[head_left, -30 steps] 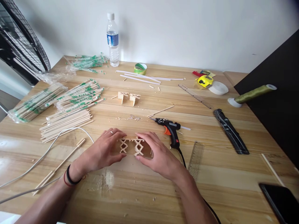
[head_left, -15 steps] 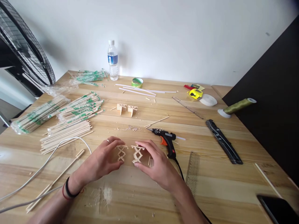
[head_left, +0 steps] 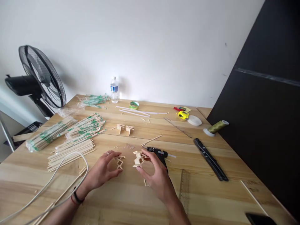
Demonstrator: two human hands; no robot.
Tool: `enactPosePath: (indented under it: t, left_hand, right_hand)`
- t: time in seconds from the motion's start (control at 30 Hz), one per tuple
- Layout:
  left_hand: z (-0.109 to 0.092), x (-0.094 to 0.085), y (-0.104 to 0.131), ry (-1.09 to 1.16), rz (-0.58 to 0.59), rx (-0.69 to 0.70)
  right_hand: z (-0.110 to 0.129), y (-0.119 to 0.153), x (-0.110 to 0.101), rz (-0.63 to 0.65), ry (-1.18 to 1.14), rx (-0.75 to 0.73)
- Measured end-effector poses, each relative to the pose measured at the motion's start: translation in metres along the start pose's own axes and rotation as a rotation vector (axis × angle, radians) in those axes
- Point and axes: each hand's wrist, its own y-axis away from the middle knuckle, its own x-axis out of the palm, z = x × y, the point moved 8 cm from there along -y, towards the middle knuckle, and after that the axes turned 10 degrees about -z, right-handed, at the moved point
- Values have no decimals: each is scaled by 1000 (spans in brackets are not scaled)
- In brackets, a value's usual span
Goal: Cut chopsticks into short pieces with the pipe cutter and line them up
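Between the thumb and fingers of my left hand point(head_left: 103, 170) is a small lattice piece point(head_left: 120, 162) built from short wooden sticks, its criss-cross side facing me. My right hand point(head_left: 156, 173) pinches a second stick lattice piece point(head_left: 138, 158), which is turned so its stacked stick ends show. A gap separates the two pieces. Just behind my right hand lies a black hot glue gun point(head_left: 158, 152), partly hidden by the fingers. Short cut sticks point(head_left: 146, 183) rest under that hand. Farther back stand two small stick assemblies point(head_left: 120, 128) side by side.
Wrapped chopstick bundles point(head_left: 52, 132) and loose chopsticks point(head_left: 72, 153) lie at left, with a white cable point(head_left: 50, 178) looping nearby. A clear ruler point(head_left: 184, 190), black cutter-like tool point(head_left: 211, 159), tape measure point(head_left: 183, 115) and thread spool point(head_left: 217, 127) are at right. A water bottle point(head_left: 114, 90) stands behind.
My right hand has turned its lattice piece from criss-cross side to stick ends and drawn it slightly away from the left piece. The camera view has tilted up.
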Motion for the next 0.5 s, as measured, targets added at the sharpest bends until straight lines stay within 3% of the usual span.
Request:
enactPosePath:
  t: [0.13,0.23,0.33,0.5]
  left_hand:
    - [-26,-14,-50,-71,-92,111]
    - [-36,4,-105,-144,-33,119]
    - [-35,32,-153,-211,28,102]
    - [-25,68,-191,-353,115,85]
  right_hand:
    - [1,-40,-25,-50,-20,-42]
    - [-15,-90,-34,-64,41,-59]
    - [-43,-135,-27,27,140,5]
    - [-75,-165,-21,83,221,43]
